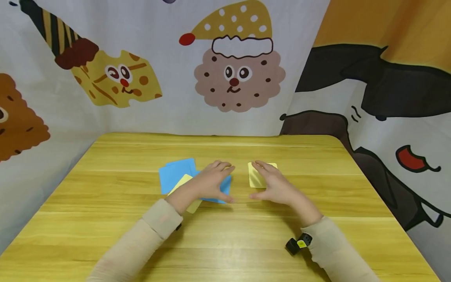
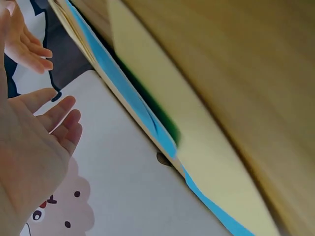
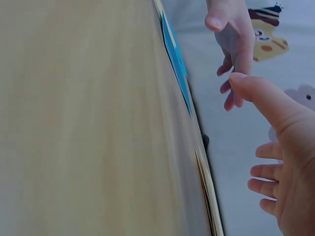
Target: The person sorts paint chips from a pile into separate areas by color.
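two hands hover over the table, and we see both with fingers relaxed and spread, gripping nothing. at 9 o'clock our left hand floats above the blue sheets, a yellow sheet tucked at its 8 o'clock. at 3 o'clock our right hand floats over the yellow pad. we judge a careless palm could drag the loose overlapping blue sheets askew, or lift several leaves off the pad at once.

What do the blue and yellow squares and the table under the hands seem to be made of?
Blue squares and yellow square: probably matte paper or thin card, judging by their flat, thin edges and dull colour. Table: wood or wood-look laminate with visible grain lines and a slight sheen.
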{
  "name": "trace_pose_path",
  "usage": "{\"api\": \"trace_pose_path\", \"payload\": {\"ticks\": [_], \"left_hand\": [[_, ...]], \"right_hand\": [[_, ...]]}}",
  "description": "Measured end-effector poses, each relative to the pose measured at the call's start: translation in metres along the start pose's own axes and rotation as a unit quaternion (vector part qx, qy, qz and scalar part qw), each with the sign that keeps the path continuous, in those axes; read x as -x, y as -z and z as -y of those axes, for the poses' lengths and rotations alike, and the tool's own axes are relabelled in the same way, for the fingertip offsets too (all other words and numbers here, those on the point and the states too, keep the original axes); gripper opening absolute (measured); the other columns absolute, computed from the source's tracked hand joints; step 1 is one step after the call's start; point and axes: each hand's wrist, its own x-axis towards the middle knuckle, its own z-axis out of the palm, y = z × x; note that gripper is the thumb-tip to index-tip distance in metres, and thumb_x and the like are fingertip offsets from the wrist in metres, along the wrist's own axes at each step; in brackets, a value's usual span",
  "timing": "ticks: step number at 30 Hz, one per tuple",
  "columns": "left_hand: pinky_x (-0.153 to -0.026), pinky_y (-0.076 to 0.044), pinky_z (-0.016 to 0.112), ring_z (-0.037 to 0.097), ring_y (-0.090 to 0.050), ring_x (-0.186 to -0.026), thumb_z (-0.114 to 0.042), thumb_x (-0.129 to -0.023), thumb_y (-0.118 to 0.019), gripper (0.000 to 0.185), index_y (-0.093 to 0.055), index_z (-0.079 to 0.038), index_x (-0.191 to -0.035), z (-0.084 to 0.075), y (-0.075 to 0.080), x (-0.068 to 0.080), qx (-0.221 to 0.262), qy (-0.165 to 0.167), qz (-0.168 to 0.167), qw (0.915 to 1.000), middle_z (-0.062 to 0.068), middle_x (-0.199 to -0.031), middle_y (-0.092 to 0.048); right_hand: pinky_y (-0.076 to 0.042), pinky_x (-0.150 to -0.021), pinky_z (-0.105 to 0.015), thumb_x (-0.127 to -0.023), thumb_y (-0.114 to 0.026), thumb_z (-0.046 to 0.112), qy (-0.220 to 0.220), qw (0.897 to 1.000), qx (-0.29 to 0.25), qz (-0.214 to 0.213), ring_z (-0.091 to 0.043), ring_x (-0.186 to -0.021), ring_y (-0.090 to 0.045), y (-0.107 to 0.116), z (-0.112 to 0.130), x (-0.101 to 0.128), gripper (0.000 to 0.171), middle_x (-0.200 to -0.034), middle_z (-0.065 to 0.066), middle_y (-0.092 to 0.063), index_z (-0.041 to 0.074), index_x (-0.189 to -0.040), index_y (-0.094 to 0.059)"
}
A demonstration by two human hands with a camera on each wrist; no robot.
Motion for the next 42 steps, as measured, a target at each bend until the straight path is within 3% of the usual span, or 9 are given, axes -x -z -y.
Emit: {"api": "trace_pose_path", "payload": {"ticks": [14,23,32,42], "left_hand": [[-0.106,-0.029,0.050,0.031,-0.028,-0.135,-0.068,-0.067,-0.073,0.112,-0.033,-0.002,-0.148,0.038,-0.001,0.032,0.036,0.009,0.006,0.9993,0.015,-0.149,-0.033],[-0.107,-0.028,0.051,0.032,-0.031,-0.133,-0.067,-0.066,-0.075,0.112,-0.035,0.001,-0.146,0.058,-0.004,0.044,0.045,-0.003,-0.004,0.9990,0.017,-0.146,-0.037],[-0.104,-0.032,0.051,0.034,-0.034,-0.131,-0.069,-0.064,-0.074,0.115,-0.036,0.003,-0.145,0.071,-0.008,0.052,0.032,0.000,-0.007,0.9994,0.018,-0.145,-0.039],[-0.103,-0.034,0.049,0.032,-0.034,-0.130,-0.069,-0.065,-0.073,0.112,-0.037,0.001,-0.145,0.075,-0.012,0.049,0.038,-0.004,0.006,0.9993,0.016,-0.146,-0.038]], "right_hand": [[-0.022,-0.108,-0.054,-0.071,-0.079,0.052,-0.002,0.999,-0.020,0.028,-0.036,-0.138,-0.023,-0.029,0.038,-0.020,0.106,-0.152,-0.018,-0.026,0.002,-0.149,-0.029],[-0.026,-0.107,-0.052,-0.068,-0.083,0.049,-0.005,0.999,-0.032,0.042,-0.034,-0.138,-0.025,-0.046,0.053,-0.034,0.106,-0.152,-0.016,-0.028,0.004,-0.150,-0.031],[-0.026,-0.107,-0.053,-0.067,-0.084,0.046,-0.011,0.998,-0.033,0.060,-0.037,-0.138,-0.023,-0.054,0.058,-0.042,0.107,-0.152,-0.018,-0.027,0.005,-0.150,-0.031],[-0.023,-0.109,-0.049,-0.069,-0.083,0.048,-0.011,0.997,-0.008,0.079,-0.035,-0.136,-0.027,-0.059,0.053,-0.049,0.104,-0.149,-0.016,-0.033,0.004,-0.149,-0.032]]}}
